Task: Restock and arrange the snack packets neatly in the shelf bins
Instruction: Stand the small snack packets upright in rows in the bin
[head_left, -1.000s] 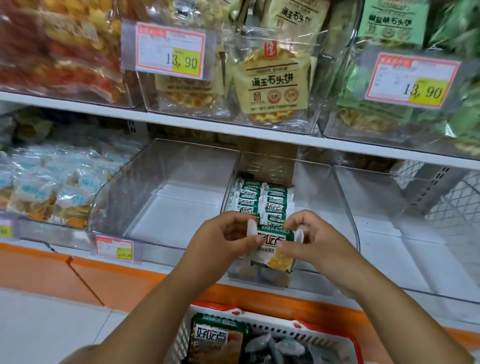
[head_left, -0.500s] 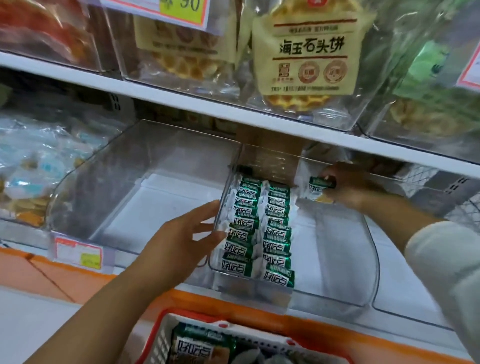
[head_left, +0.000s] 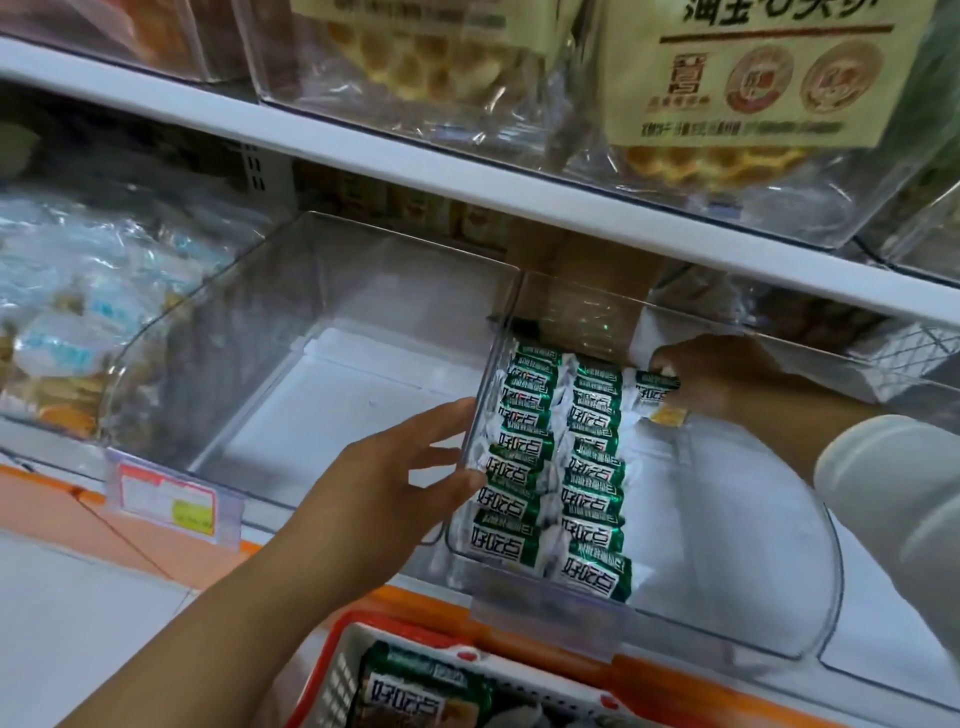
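I see my right hand (head_left: 722, 382) reaching deep into the clear bin (head_left: 737, 545), its fingers pinching one green packet (head_left: 655, 392) at the back, just to the right of the two rows of packets (head_left: 550, 467) that run front to back along the bin's left side. My left hand (head_left: 410, 467) is spread wide and holds nothing, fingertips and thumb resting against the outside of the bin's left wall. Below the shelf edge, a red-rimmed basket (head_left: 337, 670) carries a bigger green pack (head_left: 415, 691).
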